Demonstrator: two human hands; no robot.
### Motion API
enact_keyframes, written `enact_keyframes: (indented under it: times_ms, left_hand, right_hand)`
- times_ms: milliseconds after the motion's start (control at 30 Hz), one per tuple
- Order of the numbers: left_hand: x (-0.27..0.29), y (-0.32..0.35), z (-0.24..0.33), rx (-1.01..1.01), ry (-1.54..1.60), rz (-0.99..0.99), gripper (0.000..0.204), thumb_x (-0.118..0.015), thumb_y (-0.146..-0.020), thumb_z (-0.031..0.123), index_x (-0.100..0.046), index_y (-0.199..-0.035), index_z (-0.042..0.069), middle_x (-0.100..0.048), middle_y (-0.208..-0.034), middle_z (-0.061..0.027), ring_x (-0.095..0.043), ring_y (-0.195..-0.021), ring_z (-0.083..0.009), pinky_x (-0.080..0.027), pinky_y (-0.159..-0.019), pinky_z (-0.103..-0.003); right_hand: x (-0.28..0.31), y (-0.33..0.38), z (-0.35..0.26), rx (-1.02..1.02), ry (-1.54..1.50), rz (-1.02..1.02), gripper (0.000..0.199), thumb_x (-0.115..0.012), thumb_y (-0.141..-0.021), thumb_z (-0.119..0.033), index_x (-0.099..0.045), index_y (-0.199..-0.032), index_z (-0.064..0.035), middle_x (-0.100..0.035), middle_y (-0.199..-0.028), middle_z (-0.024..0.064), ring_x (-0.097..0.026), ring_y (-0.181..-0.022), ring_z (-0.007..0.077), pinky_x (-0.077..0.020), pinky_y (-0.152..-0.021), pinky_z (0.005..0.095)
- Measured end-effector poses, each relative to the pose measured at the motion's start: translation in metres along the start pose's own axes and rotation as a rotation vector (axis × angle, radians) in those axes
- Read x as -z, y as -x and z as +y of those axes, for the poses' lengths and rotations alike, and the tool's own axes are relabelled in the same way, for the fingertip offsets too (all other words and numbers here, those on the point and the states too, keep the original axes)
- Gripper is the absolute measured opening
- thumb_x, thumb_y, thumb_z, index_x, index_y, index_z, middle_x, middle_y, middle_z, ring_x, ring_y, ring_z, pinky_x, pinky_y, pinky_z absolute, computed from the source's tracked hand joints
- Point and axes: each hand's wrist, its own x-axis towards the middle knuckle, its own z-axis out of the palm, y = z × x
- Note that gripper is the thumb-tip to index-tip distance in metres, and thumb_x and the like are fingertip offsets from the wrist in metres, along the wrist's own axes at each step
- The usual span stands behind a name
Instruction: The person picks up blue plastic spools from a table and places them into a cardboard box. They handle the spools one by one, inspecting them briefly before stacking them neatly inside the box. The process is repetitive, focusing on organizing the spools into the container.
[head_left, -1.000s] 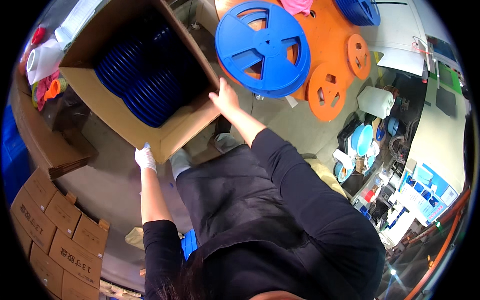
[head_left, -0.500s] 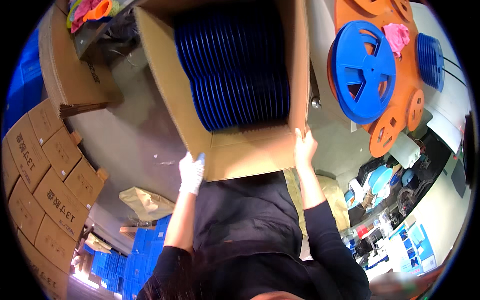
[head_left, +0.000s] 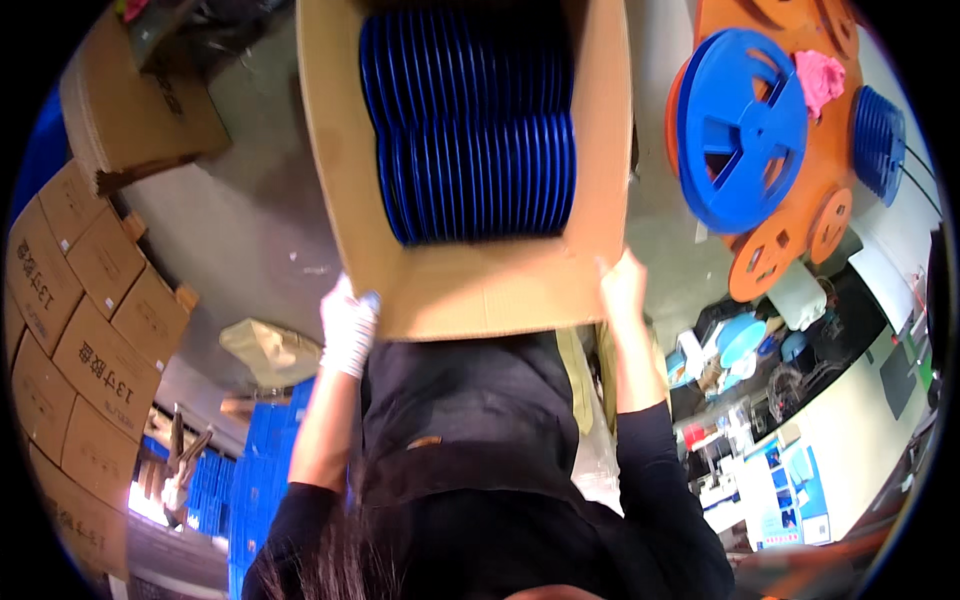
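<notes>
An open cardboard box (head_left: 480, 295) is in front of me, its near side just beyond my apron. Two rows of blue plastic reels (head_left: 475, 180) stand on edge inside it, packed side by side. At the box's near left corner my left hand (head_left: 348, 325), in a white glove with a blue-grey fingertip, is closed on the edge. My bare right hand (head_left: 624, 288) grips the near right corner. The box's far end is cut off by the top of the picture.
To the right, a large blue reel (head_left: 745, 130) lies over orange discs (head_left: 770, 260), beside a pink cloth (head_left: 820, 82) and more blue reels (head_left: 878, 145). Stacked closed cartons (head_left: 105, 350) stand at left, below another cardboard box (head_left: 150, 115). Blue crates (head_left: 265, 470) are at lower left.
The box has turned slightly and now sits straighter before me. Both hands have moved with it, keeping hold of its near corners. The surroundings have shifted with my view.
</notes>
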Motion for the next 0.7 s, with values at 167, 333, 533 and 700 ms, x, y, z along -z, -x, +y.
enact_keyframes:
  times_ms: [167, 333, 533, 700]
  left_hand:
    - [-0.037, -0.022, -0.103, 0.062, -0.494, 0.123, 0.048, -0.059, -0.081, 0.007, -0.057, -0.128, 0.016, -0.068, -0.092, -0.018, -0.067, -0.082, -0.0359, -0.051, -0.077, -0.038]
    - [-0.038, -0.033, -0.111, 0.017, -0.269, 0.195, 0.037, -0.06, -0.085, 0.012, -0.059, -0.122, 0.014, -0.069, -0.093, -0.0179, -0.065, -0.084, -0.0387, -0.052, -0.075, -0.039]
    - [-0.057, -0.037, -0.117, -0.061, -0.253, 0.368, 0.026, -0.061, -0.087, 0.016, -0.064, -0.112, 0.007, -0.069, -0.095, -0.017, -0.066, -0.084, -0.0358, -0.052, -0.076, -0.038]
    - [-0.059, -0.039, -0.12, -0.083, -0.247, 0.391, 0.026, -0.06, -0.086, 0.014, -0.064, -0.111, 0.006, -0.069, -0.097, -0.0168, -0.067, -0.086, -0.0355, -0.052, -0.077, -0.037]
  right_hand:
    - [-0.063, 0.014, 0.017, -0.188, 0.239, -0.048, 0.033, -0.064, -0.087, -0.023, -0.062, -0.113, -0.0037, -0.067, -0.093, 0.023, -0.064, -0.087, 0.0428, -0.0503, -0.076, 0.0501]
    - [-0.078, 0.022, 0.014, -0.257, 0.347, -0.048, 0.031, -0.063, -0.088, -0.03, -0.065, -0.106, -0.0049, -0.068, -0.092, 0.0214, -0.065, -0.085, 0.0412, -0.0515, -0.074, 0.0479]
    - [-0.1, 0.008, 0.032, -0.098, 0.276, 0.19, 0.031, -0.058, -0.09, -0.038, -0.063, -0.105, -0.0108, -0.068, -0.085, 0.019, -0.065, -0.078, 0.0412, -0.0516, -0.068, 0.0499]
    - [-0.099, 0.009, 0.03, -0.096, 0.254, 0.176, 0.032, -0.061, -0.089, -0.034, -0.063, -0.106, -0.0071, -0.067, -0.088, 0.0206, -0.064, -0.081, 0.0414, -0.0513, -0.071, 0.0491]
